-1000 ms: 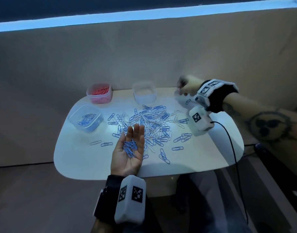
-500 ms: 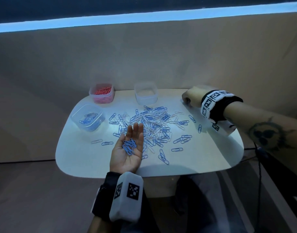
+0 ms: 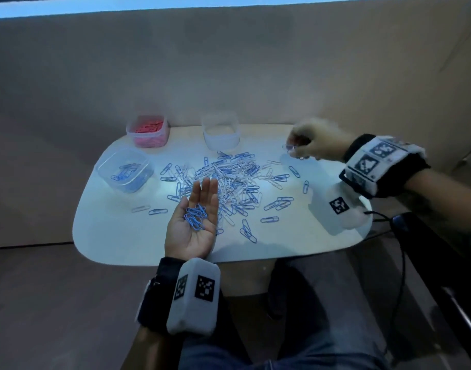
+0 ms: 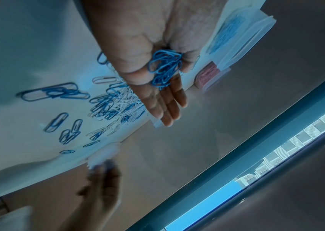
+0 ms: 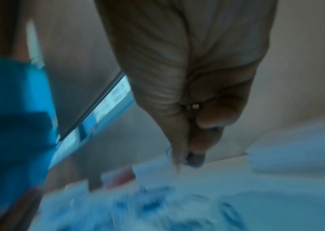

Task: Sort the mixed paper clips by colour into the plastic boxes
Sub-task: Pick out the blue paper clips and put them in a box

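White counter (image 3: 122,236) with three plastic boxes.
Boxes hold blue clips (image 3: 126,173), pink clips (image 3: 148,129), white clips (image 3: 220,130); left hand (image 3: 193,225) flat, cupping blue clips; right hand (image 3: 313,142) pinching one.

Three plastic boxes (image 3: 122,169) are counted on one counter (image 3: 122,236): one with blue clips at the left of the frame, one with pink clips (image 3: 148,132) at upper left, one with white contents (image 3: 220,133) at upper centre. Two hands are seen, the left hand (image 3: 193,222) and the right hand (image 3: 313,142). The loose clips (image 3: 229,180) in mid-frame are too many and too tangled to be counted; two colours, blue and white, are made out.
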